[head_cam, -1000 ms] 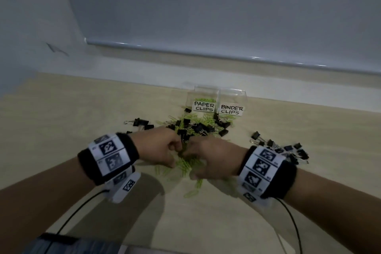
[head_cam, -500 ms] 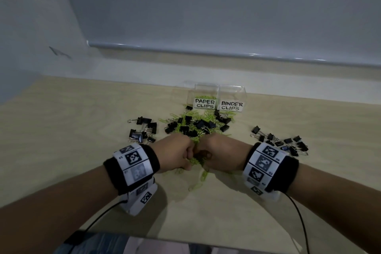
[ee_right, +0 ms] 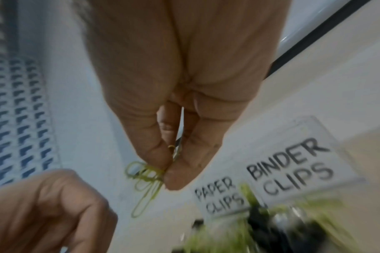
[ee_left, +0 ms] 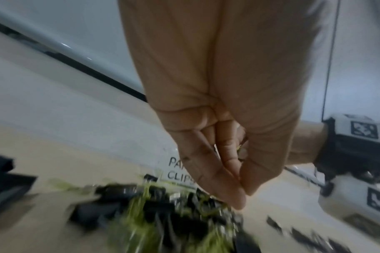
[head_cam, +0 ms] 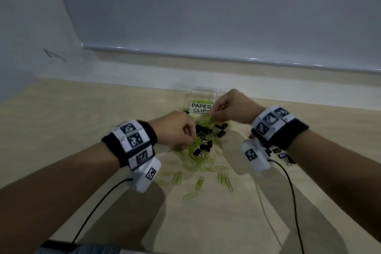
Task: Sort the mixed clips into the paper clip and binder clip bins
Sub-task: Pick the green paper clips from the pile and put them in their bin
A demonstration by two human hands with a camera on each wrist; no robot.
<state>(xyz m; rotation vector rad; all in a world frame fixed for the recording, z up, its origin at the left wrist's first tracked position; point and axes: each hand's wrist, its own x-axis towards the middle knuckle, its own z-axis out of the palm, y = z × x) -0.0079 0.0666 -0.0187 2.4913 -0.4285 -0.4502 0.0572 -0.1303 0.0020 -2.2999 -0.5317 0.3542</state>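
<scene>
We are now lifting our right hand (head_cam: 233, 109), pinching green paper clips (ee_right: 144, 181), from our left hand (head_cam: 177, 130), fingertips pinched on something green, toward the paper clip bin (head_cam: 203, 94).

I seem to be at an office-like desk: a pale wooden tabletop (head_cam: 82, 130) against a plain grey wall (head_cam: 206, 6), with labelled clear bins (ee_right: 304, 164).

Two clear plastic bins are set side by side at the far edge of the pale wooden table (head_cam: 61, 140), the one labelled PAPER CLIPS (head_cam: 203, 99) left of the one labelled BINDER CLIPS (ee_right: 297, 164). Directly before them a mixed heap of black binder clips (head_cam: 204, 140) and green wire paper clips (head_cam: 198, 183) is spread, loose paper clips scattered nearer. More binder clips (head_cam: 285, 155) lie to the right.
</scene>
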